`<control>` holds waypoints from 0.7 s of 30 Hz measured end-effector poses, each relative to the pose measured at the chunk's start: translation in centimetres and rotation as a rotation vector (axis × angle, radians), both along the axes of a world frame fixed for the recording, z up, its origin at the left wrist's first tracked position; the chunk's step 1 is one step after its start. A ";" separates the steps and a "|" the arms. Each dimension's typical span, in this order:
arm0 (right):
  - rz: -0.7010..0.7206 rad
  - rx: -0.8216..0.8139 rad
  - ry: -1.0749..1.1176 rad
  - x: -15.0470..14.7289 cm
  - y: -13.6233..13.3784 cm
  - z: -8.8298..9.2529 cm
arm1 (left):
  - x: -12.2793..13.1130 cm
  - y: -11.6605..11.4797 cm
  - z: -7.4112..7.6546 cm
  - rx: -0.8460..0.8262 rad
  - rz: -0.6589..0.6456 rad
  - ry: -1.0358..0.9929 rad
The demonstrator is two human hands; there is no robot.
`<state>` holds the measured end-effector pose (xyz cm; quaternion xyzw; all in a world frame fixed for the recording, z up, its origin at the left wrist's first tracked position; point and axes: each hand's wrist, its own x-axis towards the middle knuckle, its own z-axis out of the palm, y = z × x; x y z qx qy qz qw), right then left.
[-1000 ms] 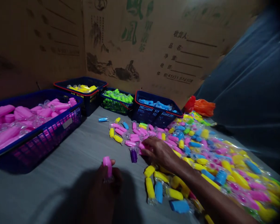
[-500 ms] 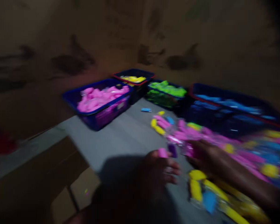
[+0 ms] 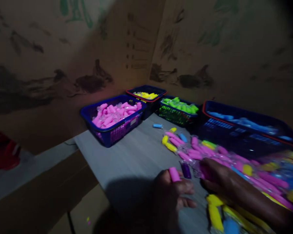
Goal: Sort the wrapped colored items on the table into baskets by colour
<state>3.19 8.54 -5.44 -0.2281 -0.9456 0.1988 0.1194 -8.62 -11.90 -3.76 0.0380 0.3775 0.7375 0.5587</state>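
My left hand (image 3: 174,195) is closed around a small pink cylinder (image 3: 174,175), its end poking up beside the thumb. To the right, my right hand (image 3: 218,177) curls over another pink plastic-wrapped cylinder (image 3: 205,171), mostly shaded by the fingers. Beyond it spreads a pile of pink wrapped cylinders (image 3: 195,153), with yellow, blue and green ones mixed in. Between my hands lies a dark purple cylinder (image 3: 186,170). Closer to me, below my right forearm, are yellow wrapped cylinders (image 3: 215,216) and a blue one (image 3: 230,225).
On the grey table (image 3: 127,156) stand a blue basket of pink pieces (image 3: 109,143), a red-rimmed basket of yellow (image 3: 152,103), a basket of green (image 3: 173,116) and a large basket of blue (image 3: 219,133). A lone blue piece (image 3: 157,125) lies mid-table. Cardboard walls (image 3: 136,39) stand behind.
The view has tilted up slightly and sharpened, so the baskets sit lower in the picture. My left hand still holds the pink cylinder; my right hand stays at the pile.
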 end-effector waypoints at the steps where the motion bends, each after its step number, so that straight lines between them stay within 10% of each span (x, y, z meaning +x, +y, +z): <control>1: -0.011 -0.010 -0.002 -0.3 -0.4 0.7 | 0.0 0.1 0.0 -0.007 0.001 0.012; 9: 0.003 -0.213 0.165 -1.1 -6.1 7.5 | 1.7 2.5 2.5 0.197 -0.044 -0.025; 21: 0.021 0.134 0.307 2.2 -9.6 6.6 | 4.8 4.6 2.3 0.058 -0.129 0.170</control>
